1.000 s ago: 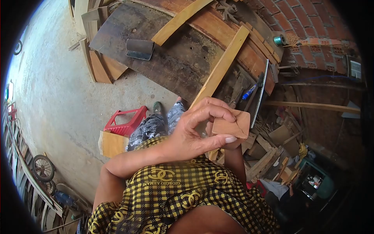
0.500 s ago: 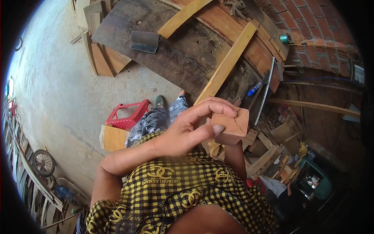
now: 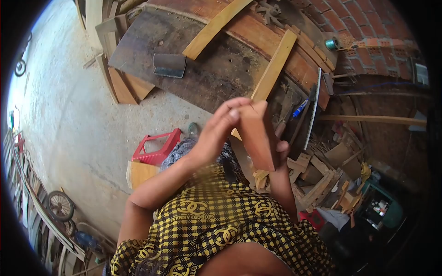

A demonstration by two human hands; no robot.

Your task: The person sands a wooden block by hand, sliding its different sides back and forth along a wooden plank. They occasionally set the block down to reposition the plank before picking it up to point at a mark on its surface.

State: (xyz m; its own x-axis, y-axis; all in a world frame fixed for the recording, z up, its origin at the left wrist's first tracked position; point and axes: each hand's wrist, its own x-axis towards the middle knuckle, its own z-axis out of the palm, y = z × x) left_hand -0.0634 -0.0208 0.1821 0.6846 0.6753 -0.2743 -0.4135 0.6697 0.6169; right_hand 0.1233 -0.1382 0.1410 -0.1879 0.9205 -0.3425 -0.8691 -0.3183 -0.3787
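A reddish-brown wooden block is held up in front of my chest, tilted, with a crack visible at its upper end. My left hand grips that upper end from the left, thumb and fingers pressed on it. On the lower right side, my right hand holds the block; its thumb shows at the edge and its other fingers are hidden behind the wood. Just beyond the block lies a yellowish wooden strip across the workbench.
On the bench are a curved dark sheet piece, another yellow strip, a blue marker and a long metal straightedge. A red plastic stool stands left of my legs. Wood scraps are piled at right.
The block has been turned from end-on to showing its long side, and it sits a little further left. My right thumb has come into view.
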